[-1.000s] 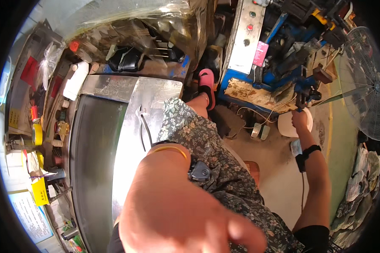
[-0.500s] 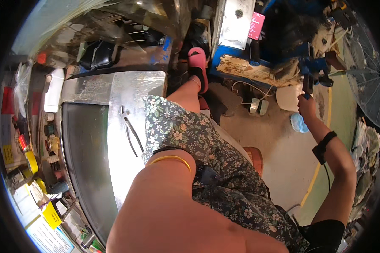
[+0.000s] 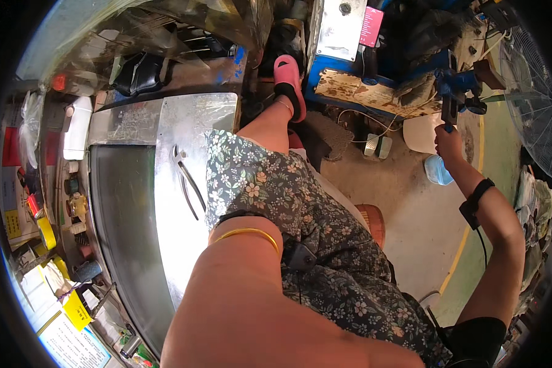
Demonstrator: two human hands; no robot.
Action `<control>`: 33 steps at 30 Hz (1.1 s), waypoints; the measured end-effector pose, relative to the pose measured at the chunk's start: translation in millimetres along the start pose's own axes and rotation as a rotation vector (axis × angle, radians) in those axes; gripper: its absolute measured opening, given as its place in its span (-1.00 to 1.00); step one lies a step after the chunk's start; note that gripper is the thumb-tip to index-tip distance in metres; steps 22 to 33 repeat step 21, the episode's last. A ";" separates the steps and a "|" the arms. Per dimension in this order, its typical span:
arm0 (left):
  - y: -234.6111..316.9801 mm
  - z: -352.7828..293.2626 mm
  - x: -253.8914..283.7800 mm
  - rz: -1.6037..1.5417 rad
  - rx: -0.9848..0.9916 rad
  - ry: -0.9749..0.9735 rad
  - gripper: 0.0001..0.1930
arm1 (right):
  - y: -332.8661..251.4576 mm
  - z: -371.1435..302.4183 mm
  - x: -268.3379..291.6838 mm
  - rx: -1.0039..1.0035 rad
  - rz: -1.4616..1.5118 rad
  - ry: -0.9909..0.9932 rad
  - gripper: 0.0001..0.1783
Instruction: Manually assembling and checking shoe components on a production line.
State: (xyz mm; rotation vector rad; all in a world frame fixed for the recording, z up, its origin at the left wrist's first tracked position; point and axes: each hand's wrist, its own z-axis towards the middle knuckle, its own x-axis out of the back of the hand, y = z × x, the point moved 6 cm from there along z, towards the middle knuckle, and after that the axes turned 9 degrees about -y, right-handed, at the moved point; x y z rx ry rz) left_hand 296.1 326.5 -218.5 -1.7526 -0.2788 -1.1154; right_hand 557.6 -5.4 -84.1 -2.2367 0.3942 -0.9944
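At the right, my right hand (image 3: 449,144) is closed around the dark handle (image 3: 449,113) below a blue metal fixture (image 3: 455,83) on the blue machine. A black strap with a small box circles my right wrist. My left forearm (image 3: 245,282), with a gold bangle (image 3: 245,232), reaches up from the lower edge. The hand beyond it is hidden at the floral dress (image 3: 264,178), so its fingers do not show. Just left of the dress, long-handled pliers (image 3: 187,178) lie on a shiny metal plate (image 3: 196,116), apart from both hands.
My foot in a pink slipper (image 3: 287,72) points toward the blue machine base (image 3: 325,76). A large fan (image 3: 530,98) stands far right. On the floor lies a light blue object (image 3: 437,170). Shelves at left hold a white bottle (image 3: 76,130), tape and papers.
The view has shifted slightly, so the pliers, plate and machine appear a little higher. My right hand stays on the handle, which has barely moved. My left forearm is nearly still.
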 end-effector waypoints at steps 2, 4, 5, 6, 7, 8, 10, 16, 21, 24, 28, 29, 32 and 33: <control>1.5 -0.7 2.1 -0.058 -0.009 -0.012 -0.77 | -1.8 -0.8 -0.8 0.005 -0.006 -0.009 -0.85; 2.4 -1.1 3.3 -0.114 -0.016 -0.025 -0.75 | -3.7 -2.7 -0.5 0.005 -0.013 0.020 -0.85; 2.3 -1.2 3.4 -0.141 -0.019 -0.033 -0.74 | -4.4 -3.4 -1.1 0.006 -0.013 0.019 -0.85; 2.1 -1.4 3.2 -0.167 -0.022 -0.041 -0.73 | -5.3 -4.4 -1.5 0.014 -0.008 0.022 -0.85; 1.8 -1.5 2.9 -0.194 -0.024 -0.049 -0.72 | -6.1 -4.8 -2.2 0.021 -0.002 0.025 -0.84; 2.5 -1.5 7.9 -0.224 -0.032 -0.052 -0.71 | -4.9 -5.7 0.1 0.019 -0.003 0.031 -0.84; 3.0 -1.2 13.5 -0.282 -0.042 -0.064 -0.68 | -3.9 -5.3 2.4 0.012 -0.020 0.030 -0.84; -2.5 4.2 17.5 -0.449 -0.048 -0.104 -0.60 | 0.0 5.0 4.0 0.013 -0.058 0.048 -0.80; -51.9 20.7 32.7 -0.584 0.022 -0.129 -0.52 | 22.9 5.2 -42.3 0.144 1.082 -0.452 -0.35; -51.9 20.7 32.7 -0.584 0.022 -0.129 -0.52 | 22.9 5.2 -42.3 0.144 1.082 -0.452 -0.35; -51.9 20.7 32.7 -0.584 0.022 -0.129 -0.52 | 22.9 5.2 -42.3 0.144 1.082 -0.452 -0.35; -51.9 20.7 32.7 -0.584 0.022 -0.129 -0.52 | 22.9 5.2 -42.3 0.144 1.082 -0.452 -0.35; -51.9 20.7 32.7 -0.584 0.022 -0.129 -0.52 | 22.9 5.2 -42.3 0.144 1.082 -0.452 -0.35; -51.9 20.7 32.7 -0.584 0.022 -0.129 -0.52 | 22.9 5.2 -42.3 0.144 1.082 -0.452 -0.35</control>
